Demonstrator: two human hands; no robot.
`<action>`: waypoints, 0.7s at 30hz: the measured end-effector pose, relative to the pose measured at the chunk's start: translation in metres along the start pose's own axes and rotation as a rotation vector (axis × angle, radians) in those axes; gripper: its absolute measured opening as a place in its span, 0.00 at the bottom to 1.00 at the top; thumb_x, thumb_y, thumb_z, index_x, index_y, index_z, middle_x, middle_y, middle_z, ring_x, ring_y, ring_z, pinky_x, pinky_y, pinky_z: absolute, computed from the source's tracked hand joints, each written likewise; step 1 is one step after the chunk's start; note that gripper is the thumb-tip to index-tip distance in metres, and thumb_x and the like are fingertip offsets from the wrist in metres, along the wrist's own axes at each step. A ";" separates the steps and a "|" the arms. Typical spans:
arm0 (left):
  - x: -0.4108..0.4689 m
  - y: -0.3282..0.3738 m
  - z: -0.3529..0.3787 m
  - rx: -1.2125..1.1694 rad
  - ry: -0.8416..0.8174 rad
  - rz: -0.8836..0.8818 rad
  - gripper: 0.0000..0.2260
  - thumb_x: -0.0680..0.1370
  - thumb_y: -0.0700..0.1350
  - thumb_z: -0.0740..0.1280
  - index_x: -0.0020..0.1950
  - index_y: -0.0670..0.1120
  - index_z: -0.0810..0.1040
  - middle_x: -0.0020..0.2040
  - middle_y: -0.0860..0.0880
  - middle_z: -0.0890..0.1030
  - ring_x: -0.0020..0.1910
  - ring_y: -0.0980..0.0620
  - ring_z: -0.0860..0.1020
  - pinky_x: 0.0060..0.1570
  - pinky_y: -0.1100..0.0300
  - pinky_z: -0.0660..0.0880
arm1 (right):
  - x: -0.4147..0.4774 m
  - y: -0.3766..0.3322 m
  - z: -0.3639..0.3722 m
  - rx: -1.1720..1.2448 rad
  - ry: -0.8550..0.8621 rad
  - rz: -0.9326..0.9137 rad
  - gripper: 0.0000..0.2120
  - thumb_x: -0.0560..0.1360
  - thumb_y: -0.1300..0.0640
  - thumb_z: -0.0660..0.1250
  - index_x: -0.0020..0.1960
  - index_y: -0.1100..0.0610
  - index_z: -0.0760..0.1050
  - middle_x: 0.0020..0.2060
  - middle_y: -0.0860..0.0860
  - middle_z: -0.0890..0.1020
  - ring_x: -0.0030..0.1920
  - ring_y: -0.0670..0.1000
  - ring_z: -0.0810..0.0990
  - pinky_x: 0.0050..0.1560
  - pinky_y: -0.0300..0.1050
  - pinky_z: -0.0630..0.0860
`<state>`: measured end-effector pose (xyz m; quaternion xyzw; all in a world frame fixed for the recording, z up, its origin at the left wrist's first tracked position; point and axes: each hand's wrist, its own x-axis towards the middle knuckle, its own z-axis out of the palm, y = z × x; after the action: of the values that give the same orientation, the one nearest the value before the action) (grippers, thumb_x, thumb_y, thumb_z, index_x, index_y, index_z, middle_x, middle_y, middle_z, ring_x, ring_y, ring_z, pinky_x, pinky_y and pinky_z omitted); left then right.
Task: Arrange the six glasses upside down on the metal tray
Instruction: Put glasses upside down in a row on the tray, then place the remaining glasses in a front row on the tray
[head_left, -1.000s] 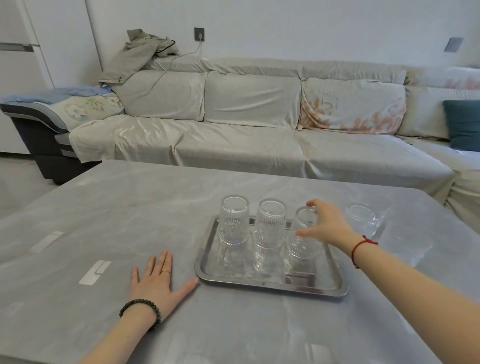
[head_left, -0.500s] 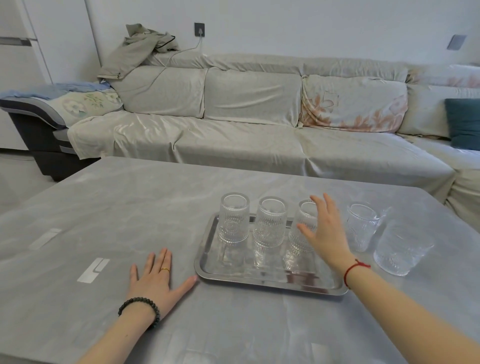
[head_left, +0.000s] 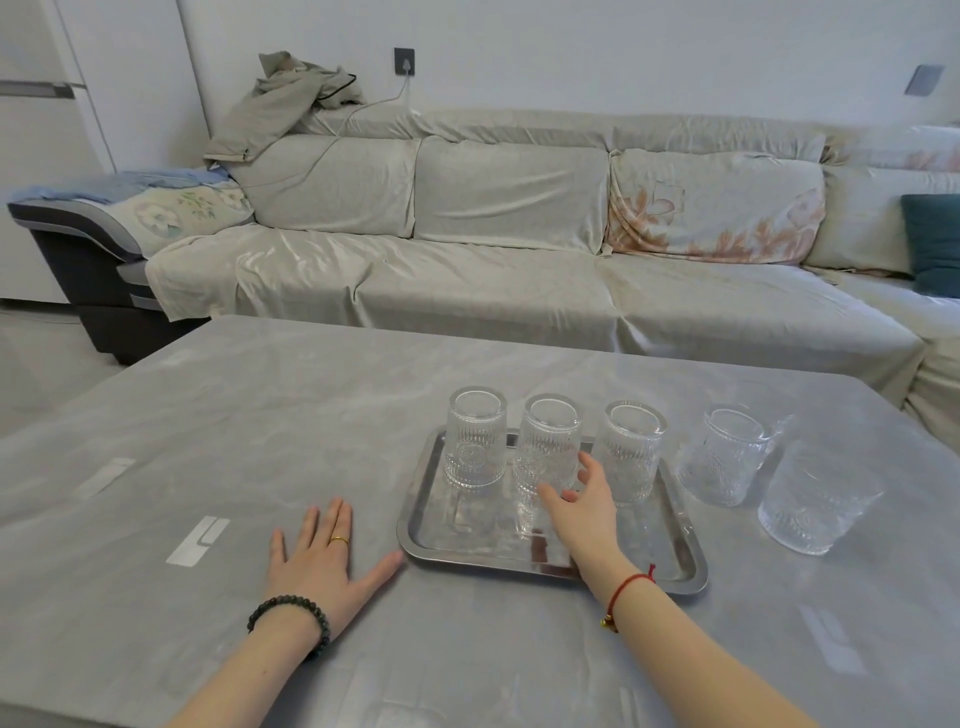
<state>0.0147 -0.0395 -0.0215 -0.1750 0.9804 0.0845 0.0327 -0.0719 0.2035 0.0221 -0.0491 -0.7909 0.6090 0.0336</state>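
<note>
Right grip (head_left: 582, 506) on ribbed glass (head_left: 535, 488)

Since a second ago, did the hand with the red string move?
Yes. The right hand left the tray's right-hand glass and slid left, toward the middle glass.

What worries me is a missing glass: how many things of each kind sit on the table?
Glasses upside down on the metal tray: 3
Glasses on the table beside the tray: 2
Metal tray: 1
Total: 6 things, 5 of them glasses
</note>
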 end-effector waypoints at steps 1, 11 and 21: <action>0.000 0.000 0.000 0.000 0.000 0.001 0.45 0.66 0.75 0.41 0.74 0.49 0.40 0.77 0.53 0.41 0.75 0.53 0.41 0.73 0.45 0.41 | 0.001 0.001 0.001 -0.008 0.012 0.003 0.30 0.72 0.61 0.67 0.70 0.55 0.59 0.60 0.56 0.75 0.50 0.49 0.77 0.30 0.31 0.72; -0.001 0.001 -0.001 -0.001 0.003 -0.005 0.43 0.68 0.74 0.43 0.74 0.49 0.39 0.77 0.54 0.41 0.75 0.53 0.41 0.73 0.45 0.41 | 0.005 0.003 -0.030 0.020 0.357 -0.265 0.18 0.69 0.66 0.66 0.55 0.51 0.67 0.50 0.53 0.73 0.42 0.51 0.73 0.40 0.37 0.73; -0.003 0.003 -0.004 -0.005 -0.008 -0.004 0.43 0.68 0.74 0.43 0.74 0.49 0.39 0.77 0.54 0.41 0.75 0.53 0.41 0.73 0.46 0.40 | 0.037 0.016 -0.063 -0.150 0.210 -0.054 0.35 0.69 0.56 0.71 0.70 0.55 0.57 0.67 0.59 0.68 0.66 0.59 0.68 0.67 0.59 0.65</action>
<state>0.0168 -0.0365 -0.0172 -0.1768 0.9797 0.0873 0.0363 -0.1014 0.2720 0.0229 -0.0934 -0.8275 0.5384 0.1287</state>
